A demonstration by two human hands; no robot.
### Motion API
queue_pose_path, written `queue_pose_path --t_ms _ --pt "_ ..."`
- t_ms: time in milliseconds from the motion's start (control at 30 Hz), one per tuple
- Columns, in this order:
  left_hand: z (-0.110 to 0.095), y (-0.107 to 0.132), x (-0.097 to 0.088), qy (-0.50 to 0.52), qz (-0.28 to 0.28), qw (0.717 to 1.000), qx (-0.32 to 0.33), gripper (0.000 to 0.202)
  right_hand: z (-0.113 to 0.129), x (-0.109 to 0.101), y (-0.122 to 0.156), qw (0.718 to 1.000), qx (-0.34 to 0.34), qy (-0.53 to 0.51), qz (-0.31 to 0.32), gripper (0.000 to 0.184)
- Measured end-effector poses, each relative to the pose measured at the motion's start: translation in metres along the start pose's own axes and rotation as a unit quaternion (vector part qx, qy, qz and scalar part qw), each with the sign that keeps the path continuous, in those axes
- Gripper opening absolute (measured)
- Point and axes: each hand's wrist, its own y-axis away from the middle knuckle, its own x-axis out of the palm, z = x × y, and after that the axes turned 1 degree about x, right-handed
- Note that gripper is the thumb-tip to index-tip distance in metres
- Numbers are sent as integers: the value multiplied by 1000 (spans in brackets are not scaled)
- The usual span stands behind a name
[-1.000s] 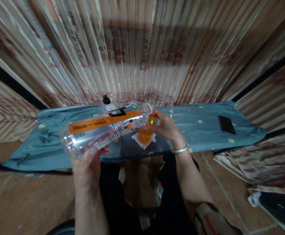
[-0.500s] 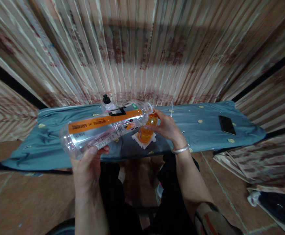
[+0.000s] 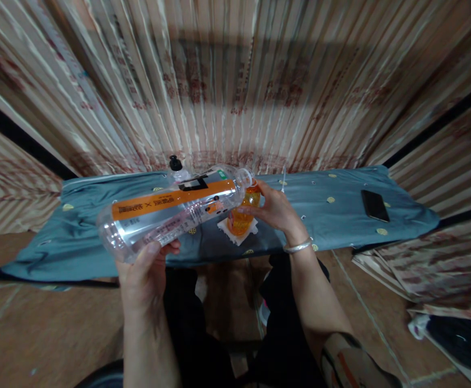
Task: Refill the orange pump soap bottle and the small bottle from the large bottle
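Observation:
My left hand (image 3: 144,269) grips the base end of a large clear plastic bottle (image 3: 171,210) with an orange label, held tilted almost flat. Its mouth rests against the top of a small orange glass cup (image 3: 243,213). My right hand (image 3: 274,210), with a silver bangle at the wrist, is wrapped round that cup. The cup stands on a white napkin (image 3: 237,231) on the blue-grey cloth (image 3: 332,215) covering a low table. Orange liquid fills the cup.
A small clear bottle with a black cap (image 3: 177,170) stands behind the big bottle. A black phone (image 3: 375,206) lies on the cloth at the right. Striped curtains hang behind. Folded striped fabric (image 3: 421,269) lies on the floor at right.

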Motion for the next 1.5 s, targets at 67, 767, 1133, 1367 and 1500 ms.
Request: queue_pose_path --t_ms 67,767,1133,1367,1500 --pt "-1 0 1 1 1 1000 2 47 0 0 0 1000 0 2 -1 67" --pt "-2 1 2 -12 -7 1000 6 45 3 -2 1 1000 3 -10 10 62" --pt "-1 0 1 -30 -2 1000 4 55 3 -2 0 1000 2 -5 12 64" --pt "0 1 -1 -20 -6 1000 1 63 3 -2 1 1000 2 -3 10 64" --pt "-1 2 1 -22 -14 1000 -6 57 4 -2 1 1000 7 -1 5 66"
